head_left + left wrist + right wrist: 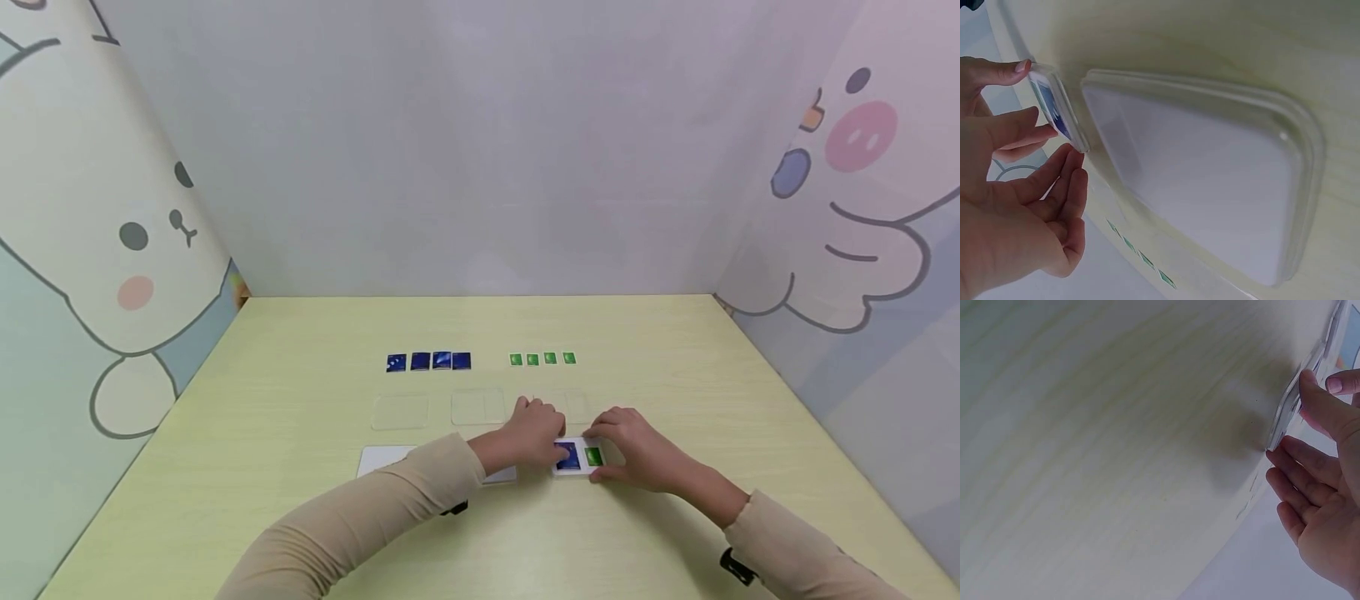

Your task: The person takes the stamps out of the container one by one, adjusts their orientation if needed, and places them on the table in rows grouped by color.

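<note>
A flat clear case with a white inside [577,442] lies on the table, a blue card [572,457] and a smaller green card [593,456] on its white face. My right hand [637,450] grips the case at its right end, thumb on the near edge and fingers at the far edge. From the other side, my left hand [531,433] holds the far left corner, its thumb over the blue card and its fingers bent against the edge. In the left wrist view, the left fingers [1069,181] touch the case rim.
Two more white-filled cases, one of them a white case [1210,169], lie left of the hands, partly behind my left arm. Clear lids [401,412] lie behind them. Farther back are a row of blue cards [442,361] and a row of green cards [551,358].
</note>
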The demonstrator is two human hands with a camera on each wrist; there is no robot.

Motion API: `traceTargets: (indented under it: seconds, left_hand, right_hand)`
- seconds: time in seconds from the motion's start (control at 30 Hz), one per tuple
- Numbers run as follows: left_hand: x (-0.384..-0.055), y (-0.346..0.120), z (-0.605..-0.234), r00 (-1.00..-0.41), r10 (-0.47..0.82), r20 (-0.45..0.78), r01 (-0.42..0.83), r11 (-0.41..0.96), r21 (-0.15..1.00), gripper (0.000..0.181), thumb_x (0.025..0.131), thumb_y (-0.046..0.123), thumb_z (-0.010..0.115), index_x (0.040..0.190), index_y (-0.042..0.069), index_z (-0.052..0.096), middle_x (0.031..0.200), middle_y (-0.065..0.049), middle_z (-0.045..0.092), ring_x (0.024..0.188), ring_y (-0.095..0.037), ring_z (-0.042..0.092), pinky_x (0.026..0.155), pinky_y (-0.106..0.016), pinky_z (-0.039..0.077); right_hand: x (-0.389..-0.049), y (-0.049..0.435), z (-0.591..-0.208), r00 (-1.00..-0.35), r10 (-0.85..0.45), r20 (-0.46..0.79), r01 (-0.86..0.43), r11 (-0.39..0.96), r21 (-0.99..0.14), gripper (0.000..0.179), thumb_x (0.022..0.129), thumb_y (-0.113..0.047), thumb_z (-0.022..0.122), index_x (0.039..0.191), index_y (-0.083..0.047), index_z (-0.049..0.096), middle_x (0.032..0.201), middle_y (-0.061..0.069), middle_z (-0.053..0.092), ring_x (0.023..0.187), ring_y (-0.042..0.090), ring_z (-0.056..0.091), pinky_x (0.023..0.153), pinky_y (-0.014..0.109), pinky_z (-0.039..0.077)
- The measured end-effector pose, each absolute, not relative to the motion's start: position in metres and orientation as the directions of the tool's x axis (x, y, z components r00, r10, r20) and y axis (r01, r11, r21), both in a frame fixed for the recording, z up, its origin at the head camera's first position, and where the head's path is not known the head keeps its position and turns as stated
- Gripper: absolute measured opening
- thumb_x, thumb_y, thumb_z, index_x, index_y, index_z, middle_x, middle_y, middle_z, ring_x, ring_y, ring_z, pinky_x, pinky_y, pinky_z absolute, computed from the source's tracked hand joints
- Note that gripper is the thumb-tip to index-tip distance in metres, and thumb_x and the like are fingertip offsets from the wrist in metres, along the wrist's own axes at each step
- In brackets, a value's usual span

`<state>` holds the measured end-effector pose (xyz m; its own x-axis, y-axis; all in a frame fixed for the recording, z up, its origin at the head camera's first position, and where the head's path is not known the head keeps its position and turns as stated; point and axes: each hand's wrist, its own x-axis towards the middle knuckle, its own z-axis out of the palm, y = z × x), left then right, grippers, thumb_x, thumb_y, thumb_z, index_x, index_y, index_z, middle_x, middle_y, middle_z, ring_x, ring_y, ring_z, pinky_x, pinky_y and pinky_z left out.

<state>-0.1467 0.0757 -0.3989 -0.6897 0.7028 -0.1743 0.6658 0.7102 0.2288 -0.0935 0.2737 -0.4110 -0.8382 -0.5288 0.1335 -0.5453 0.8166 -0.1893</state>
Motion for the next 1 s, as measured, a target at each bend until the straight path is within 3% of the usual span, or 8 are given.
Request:
traceTargets:
  seconds: [0.67, 1.0]
  left_hand:
    - [-0.1378, 0.0777, -0.3940, -0.703, 0.690, -0.171, 0.669, 0.724, 0.170, 0.032, 0.085, 0.047, 0.068, 0.092, 0.016, 0.066, 0.077, 0.005, 0.054, 0.078, -0.011, 0.043, 0.076, -0.027, 0.028]
    - [-0.1386, 0.0783, -0.3956, -0.706, 0.691, -0.159, 0.675, 0.723, 0.145, 0.034, 0.082, 0.047, 0.071, 0.095, 0.016, 0.065, 0.082, 0.005, 0.057, 0.080, -0.012, 0.043, 0.078, -0.028, 0.030]
  right_hand:
    - [-0.0954, 0.2713, -0.4098, -0.852, -0.513, 0.108, -0.524, 0.830, -0.193, 0.047, 0.068, -0.036, 0.085, 0.104, -0.010, 0.071, 0.101, -0.002, 0.067, 0.098, 0.018, 0.059, 0.094, 0.047, 0.045]
    - [-0.0964, 0.2716, -0.4084, -0.846, -0.522, 0.109, -0.533, 0.826, -0.183, 0.046, 0.067, -0.036, 0.086, 0.103, -0.010, 0.071, 0.100, -0.002, 0.067, 0.096, 0.016, 0.058, 0.091, 0.045, 0.046]
